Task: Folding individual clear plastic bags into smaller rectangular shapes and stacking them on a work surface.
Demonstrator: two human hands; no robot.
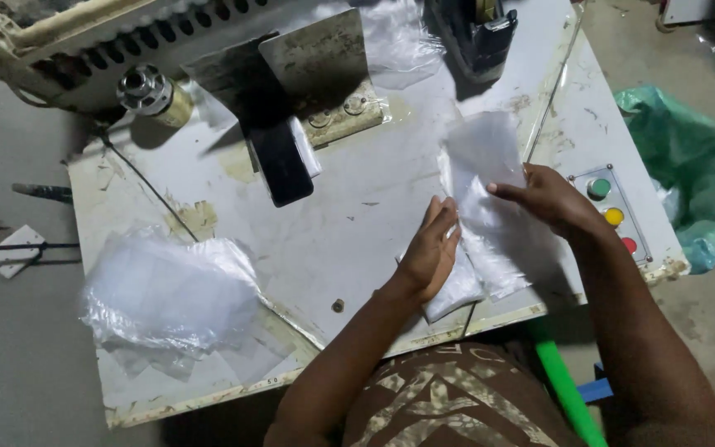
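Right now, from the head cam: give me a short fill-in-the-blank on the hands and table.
1. Both hands, left hand and right hand, touch a clear plastic ____.
2. The control panel's three round buttons run green, ____, red.
3. The heap of clear plastic bags lies to the person's ____.
4. The crumpled sack beside the white metal table is ____.

Missing: bag; yellow; left; green
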